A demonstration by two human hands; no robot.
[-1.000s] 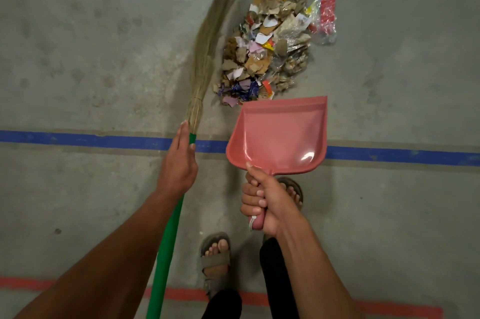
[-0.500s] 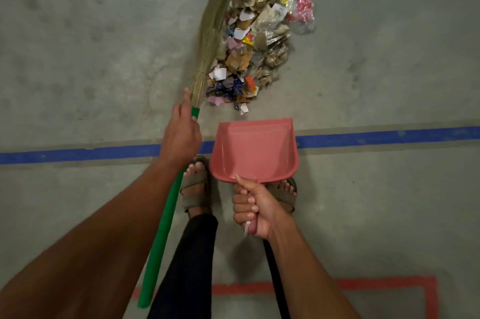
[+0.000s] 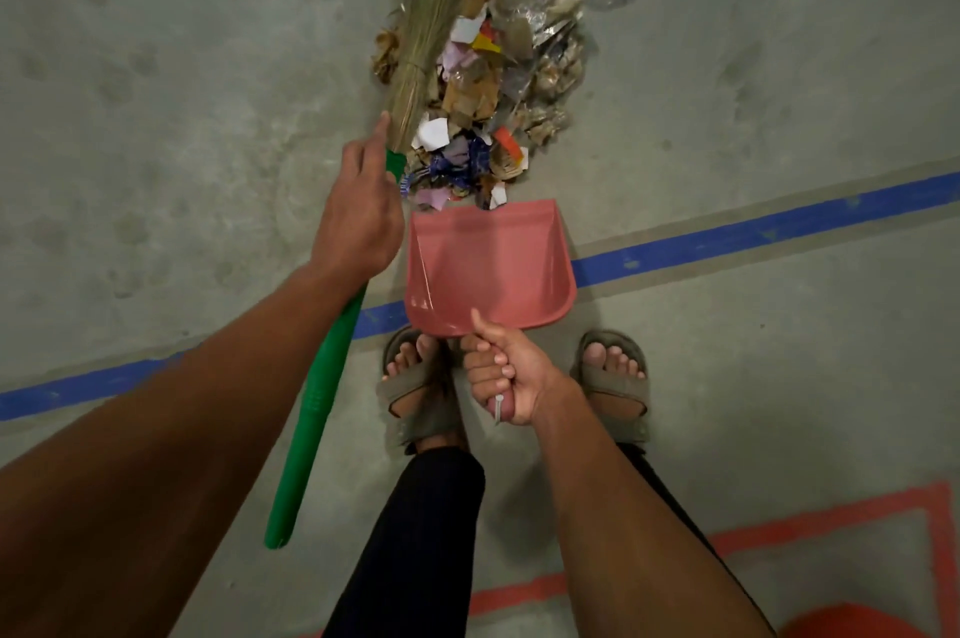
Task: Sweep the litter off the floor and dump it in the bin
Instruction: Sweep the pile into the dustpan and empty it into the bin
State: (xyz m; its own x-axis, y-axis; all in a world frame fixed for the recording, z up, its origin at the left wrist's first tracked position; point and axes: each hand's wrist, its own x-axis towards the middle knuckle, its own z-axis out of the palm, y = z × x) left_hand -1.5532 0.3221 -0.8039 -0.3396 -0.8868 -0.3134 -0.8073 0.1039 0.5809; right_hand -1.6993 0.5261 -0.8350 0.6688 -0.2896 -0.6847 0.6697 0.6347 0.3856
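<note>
Curled fingers (image 3: 488, 367) grip dustpan (image 3: 488, 268), broom (image 3: 322, 377).

dim grey concrete floor (image 3: 727, 40) crossed by a blue painted line (image 3: 753, 235), with red-orange line markings (image 3: 831, 515) nearer the camera.

Dim, flat overhead light w/ soft shadows underfoot, slight blur, wide-angle bending at edges

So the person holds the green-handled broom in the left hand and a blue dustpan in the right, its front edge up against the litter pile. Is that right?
Nearly. The dustpan is pink, not blue; the only blue thing is the tape line on the floor, as the head view shows. The rest stands: the left hand grips the green-handled broom, the right hand holds the dustpan's handle, and its front edge meets the litter pile.
</note>
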